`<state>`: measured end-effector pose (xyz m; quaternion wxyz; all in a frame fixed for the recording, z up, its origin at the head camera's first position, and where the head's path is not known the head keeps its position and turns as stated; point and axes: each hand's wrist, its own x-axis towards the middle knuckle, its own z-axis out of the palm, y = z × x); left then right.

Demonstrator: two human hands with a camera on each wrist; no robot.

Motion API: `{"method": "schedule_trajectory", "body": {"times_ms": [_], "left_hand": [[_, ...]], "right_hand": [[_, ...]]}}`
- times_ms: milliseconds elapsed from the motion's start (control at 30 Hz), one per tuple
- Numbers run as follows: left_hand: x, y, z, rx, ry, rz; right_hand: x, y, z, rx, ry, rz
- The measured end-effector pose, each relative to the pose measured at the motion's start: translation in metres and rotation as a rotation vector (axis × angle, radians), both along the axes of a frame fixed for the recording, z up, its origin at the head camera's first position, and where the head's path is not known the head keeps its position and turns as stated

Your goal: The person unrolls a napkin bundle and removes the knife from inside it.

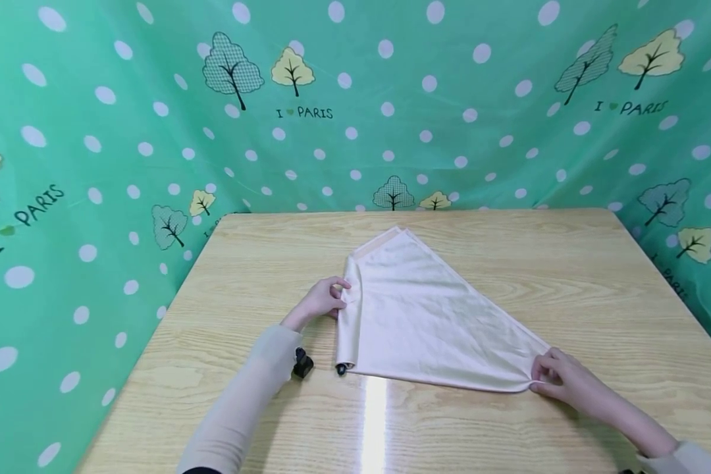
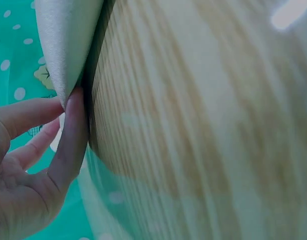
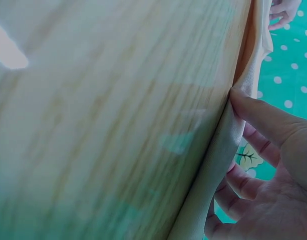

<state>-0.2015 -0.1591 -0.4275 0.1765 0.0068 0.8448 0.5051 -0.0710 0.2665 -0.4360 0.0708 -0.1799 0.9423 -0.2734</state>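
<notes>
A pale pink satin cloth lies on the wooden table, folded into a roughly triangular shape with its peak at the far side. Its left edge forms a narrow roll, and a small black tip pokes out of the roll's near end; whatever lies inside is hidden. My left hand pinches the roll from the left side, and the left wrist view shows thumb and finger meeting at the fabric. At the near right corner, my right hand pinches the cloth, its thumb pressing on the edge.
The wood-grain table carries a bright strip of reflected light in front of the cloth. A green dotted curtain with printed trees encloses its back and sides. A small black device sits at my left wrist.
</notes>
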Motion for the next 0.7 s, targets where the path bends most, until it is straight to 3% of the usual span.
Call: {"method": "schedule_trajectory", "body": {"times_ms": [200, 467, 700], "left_hand": [[0.0016, 0.0024, 0.0018, -0.043, 0.026, -0.025], [0.0, 0.0014, 0.0023, -0.224, 0.171, -0.064], [0.0032, -0.0002, 0.0055, -0.236, 0.255, -0.102]], "right_hand": [[0.0004, 0.0015, -0.0016, 0.001, 0.016, 0.007], [-0.0011, 0.0017, -0.0007, 0.012, -0.041, -0.007], [-0.0013, 0.0011, -0.0014, 0.011, -0.031, -0.007]]}}
